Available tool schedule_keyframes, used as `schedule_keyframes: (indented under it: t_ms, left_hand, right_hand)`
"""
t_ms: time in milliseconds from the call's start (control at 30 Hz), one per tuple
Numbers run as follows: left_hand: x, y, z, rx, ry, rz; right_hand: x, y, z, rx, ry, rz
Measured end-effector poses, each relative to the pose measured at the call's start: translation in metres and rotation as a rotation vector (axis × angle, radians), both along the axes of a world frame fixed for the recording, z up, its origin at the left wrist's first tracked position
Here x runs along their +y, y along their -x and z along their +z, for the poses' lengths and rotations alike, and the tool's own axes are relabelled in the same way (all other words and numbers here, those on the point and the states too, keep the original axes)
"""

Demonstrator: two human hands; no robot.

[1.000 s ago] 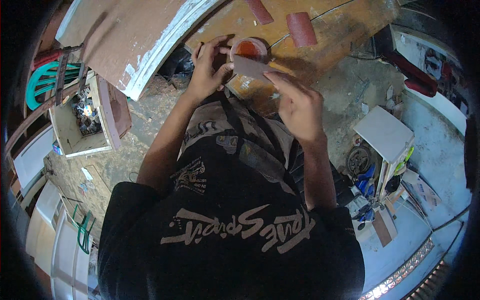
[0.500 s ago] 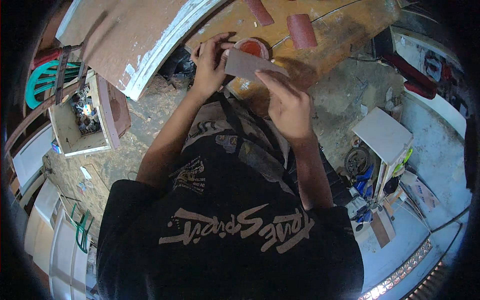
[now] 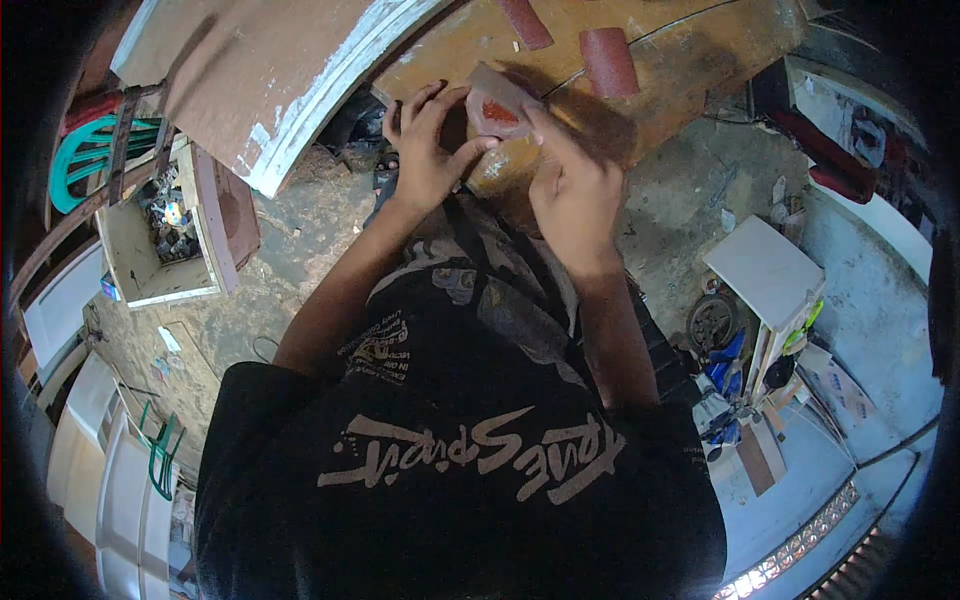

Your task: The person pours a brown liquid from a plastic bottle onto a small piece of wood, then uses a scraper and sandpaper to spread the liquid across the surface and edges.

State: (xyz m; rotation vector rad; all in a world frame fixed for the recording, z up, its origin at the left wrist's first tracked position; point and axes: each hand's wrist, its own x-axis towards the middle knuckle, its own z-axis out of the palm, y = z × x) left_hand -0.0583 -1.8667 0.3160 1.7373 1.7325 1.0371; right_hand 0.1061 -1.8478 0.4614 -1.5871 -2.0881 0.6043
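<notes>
Over the wooden work table, a small round cup [image 3: 486, 124] with a pale rim holds orange-red material. My left hand [image 3: 428, 150] curves around its left side, with the thumb along the near rim and the index finger at the left edge. A thin, flat grey-brown piece [image 3: 497, 87] slants across the cup's far side and covers part of the opening. At its right end, the fingers of my right hand [image 3: 578, 195] grip this piece, index finger extended along it. The lower fingers of the right hand are curled and partly hidden.
Two curved reddish sandpaper-like pieces [image 3: 608, 63] lie on the wooden table [image 3: 690, 65]. A large brown panel with a white-smeared edge [image 3: 290, 120] borders it on the left. An open wooden box [image 3: 150, 285] stands left; a white-topped cabinet [image 3: 765, 262] stands right.
The flat piece has moved from the cup's near side to its far side and turned more steeply. My left thumb has come off the piece to the cup's near rim.
</notes>
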Motion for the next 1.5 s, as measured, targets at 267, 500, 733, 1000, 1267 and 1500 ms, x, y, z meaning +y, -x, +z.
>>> schedule_keyframes:
  t_ms: [267, 500, 733, 1000, 1267, 1500]
  left_hand:
    - [0.000, 0.008, -0.002, -0.141, 0.021, -0.019]
    - [-0.003, -0.003, 0.003, -0.062, 0.070, 0.019]
    - [-0.004, -0.008, -0.007, -0.091, 0.030, 0.049]
    - [-0.002, -0.011, 0.001, -0.106, 0.054, 0.049]
    - [-0.002, -0.012, -0.003, -0.073, 0.088, 0.030]
    - [0.001, -0.009, -0.004, -0.094, 0.090, 0.033]
  right_hand:
    - [-0.014, -0.022, 0.010, 0.073, 0.033, 0.089]
    - [-0.001, -0.004, 0.001, -0.037, 0.034, -0.187]
    - [-0.010, 0.009, 0.000, -0.049, -0.013, 0.005]
    - [-0.015, 0.003, -0.003, 0.008, -0.077, -0.176]
    - [0.010, 0.028, 0.001, 0.002, -0.019, -0.200]
    - [-0.002, 0.015, 0.003, 0.009, -0.073, -0.019]
